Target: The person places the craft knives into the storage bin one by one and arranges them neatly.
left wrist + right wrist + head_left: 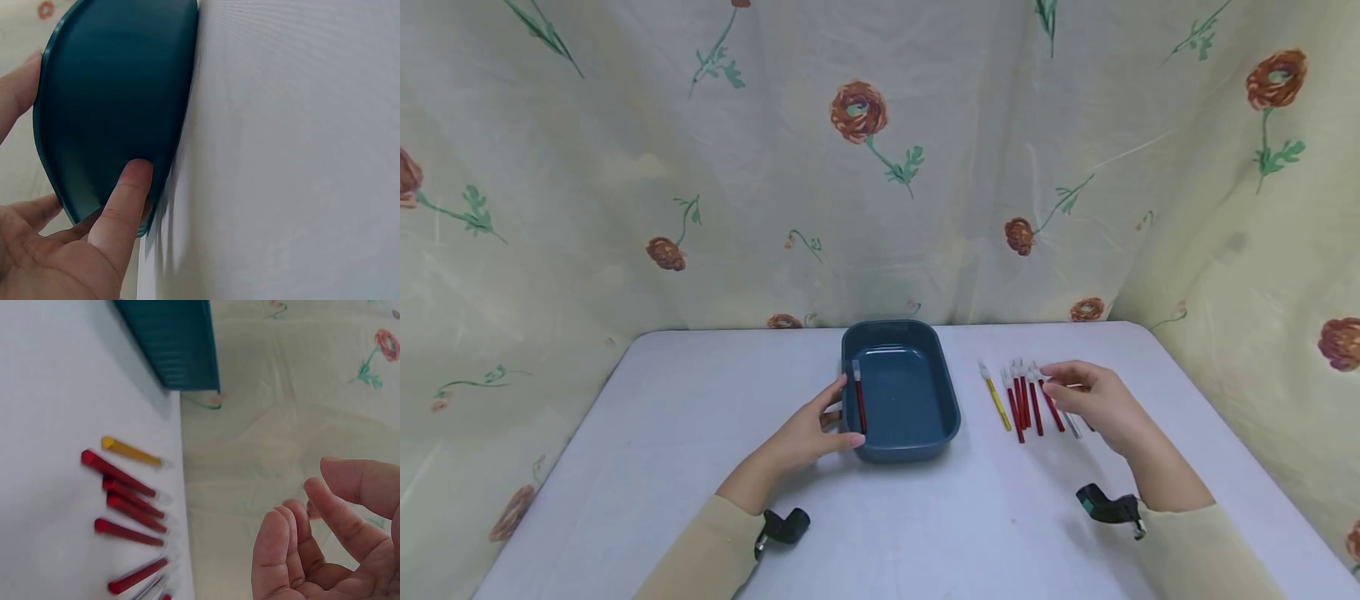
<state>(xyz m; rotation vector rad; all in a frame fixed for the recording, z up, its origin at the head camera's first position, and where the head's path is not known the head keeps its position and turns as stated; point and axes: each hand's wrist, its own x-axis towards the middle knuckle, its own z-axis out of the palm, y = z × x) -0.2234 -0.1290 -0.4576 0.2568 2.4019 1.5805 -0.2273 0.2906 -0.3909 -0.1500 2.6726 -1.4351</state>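
My left hand (808, 429) grips the near left corner of a dark blue rectangular tray (898, 454), thumb at the front and fingers along the left side. In the left wrist view a fingertip (139, 170) presses on the tray's outer wall. One red pen-like stick (861, 404) with a whitish end lies in the tray along its left wall. My right hand (1093, 400) hovers over the right end of a loose row of similar sticks, its fingers bent apart with nothing seen between them. The row has several red sticks (1036, 408), a yellow stick (996, 404) and a clear or silvery one (1072, 425).
Everything lies on a white-covered table (925, 533). A flower-printed curtain (760, 167) hangs behind the table's far edge and at both sides. Each wrist wears a small black camera, one near the left sleeve (707, 542) and one near the right sleeve (1202, 550).
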